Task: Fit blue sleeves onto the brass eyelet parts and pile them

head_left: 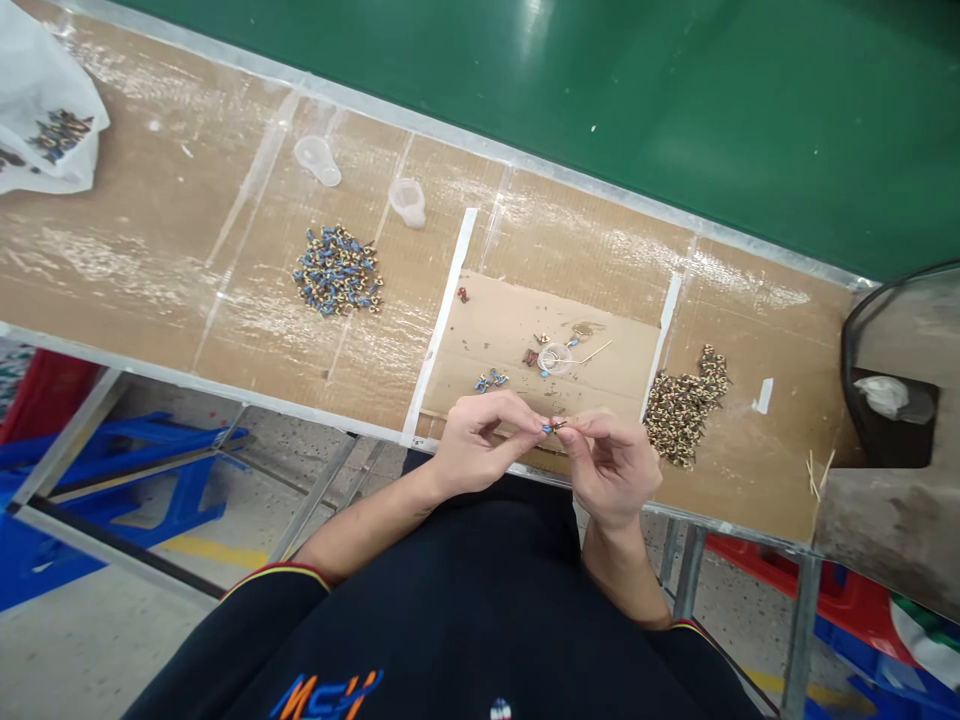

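On the cardboard-covered table (pixel 600 240), a white bag (pixel 41 75) is partly filled with dark and bluish pieces (pixel 61 135). By the near edge, the left hand (pixel 487 440) and right hand (pixel 611 465) are held close together. Beyond, two translucent cups (pixel 318 160) are set apart. A clear dish (pixel 556 369) is crossed by a thin stick (pixel 564 361). A tiny blue-and-brass part (pixel 554 427) is pinched by both hands' fingertips, long axis roughly sideways, blue end toward the left hand.

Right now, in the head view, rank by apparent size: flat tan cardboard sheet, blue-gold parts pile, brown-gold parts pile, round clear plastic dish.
Cardboard sheet
Blue-gold pile, brown-gold pile: too alike
Plastic dish
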A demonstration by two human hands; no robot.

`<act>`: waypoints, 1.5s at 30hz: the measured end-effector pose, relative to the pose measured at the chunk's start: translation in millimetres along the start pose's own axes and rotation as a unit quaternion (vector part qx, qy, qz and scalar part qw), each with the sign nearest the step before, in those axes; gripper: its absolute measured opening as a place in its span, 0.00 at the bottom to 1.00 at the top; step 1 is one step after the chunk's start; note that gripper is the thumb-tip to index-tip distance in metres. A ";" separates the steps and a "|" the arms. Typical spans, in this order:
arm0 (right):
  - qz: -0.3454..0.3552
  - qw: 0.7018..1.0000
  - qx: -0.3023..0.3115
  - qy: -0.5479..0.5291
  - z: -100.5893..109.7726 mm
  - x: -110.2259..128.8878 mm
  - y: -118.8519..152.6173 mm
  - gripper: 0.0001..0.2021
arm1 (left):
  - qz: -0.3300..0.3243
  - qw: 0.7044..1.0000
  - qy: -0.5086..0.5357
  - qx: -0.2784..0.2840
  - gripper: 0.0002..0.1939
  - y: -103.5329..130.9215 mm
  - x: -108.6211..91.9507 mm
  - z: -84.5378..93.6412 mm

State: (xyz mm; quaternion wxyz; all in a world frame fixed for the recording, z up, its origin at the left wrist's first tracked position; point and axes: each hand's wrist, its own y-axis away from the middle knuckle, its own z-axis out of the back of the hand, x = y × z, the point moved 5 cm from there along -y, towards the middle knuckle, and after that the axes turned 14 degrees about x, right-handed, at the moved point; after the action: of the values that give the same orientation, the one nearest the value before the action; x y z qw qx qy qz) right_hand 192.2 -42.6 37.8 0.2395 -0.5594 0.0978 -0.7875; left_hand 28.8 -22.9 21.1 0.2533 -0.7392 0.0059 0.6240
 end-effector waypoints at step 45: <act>0.067 0.995 0.036 0.059 5.2 12.7 -7.1 0.16 | -0.152 0.969 -0.189 0.036 0.07 -1.4 -29.7 1.2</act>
State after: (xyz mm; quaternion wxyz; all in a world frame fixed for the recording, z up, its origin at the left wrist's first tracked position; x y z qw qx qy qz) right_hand 191.8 -42.1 53.3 0.3059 -0.4948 0.1206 -0.8044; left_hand 21.6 -30.4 49.0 0.3684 -0.5901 -0.1325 0.7061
